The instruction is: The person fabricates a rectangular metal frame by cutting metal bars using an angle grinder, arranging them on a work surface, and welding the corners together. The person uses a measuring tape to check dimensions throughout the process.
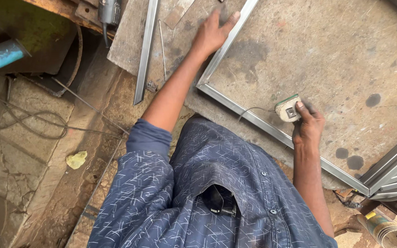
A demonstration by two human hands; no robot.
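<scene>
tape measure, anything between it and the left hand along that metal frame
Nothing visible. The tape measure sits in the right hand at the metal frame; the left hand rests on the frame's far side, only bare slab between.

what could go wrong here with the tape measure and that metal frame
1. The right hand holds the tape measure at the frame's near bar while the left hand presses the metal frame far up its side; if the frame slides on the concrete slab, the reading may be off.
2. The thin blade curls loosely near the corner; it might kink or snap back toward the fingers.
3. The loose steel bar overhangs the slab edge and could get knocked off.
</scene>
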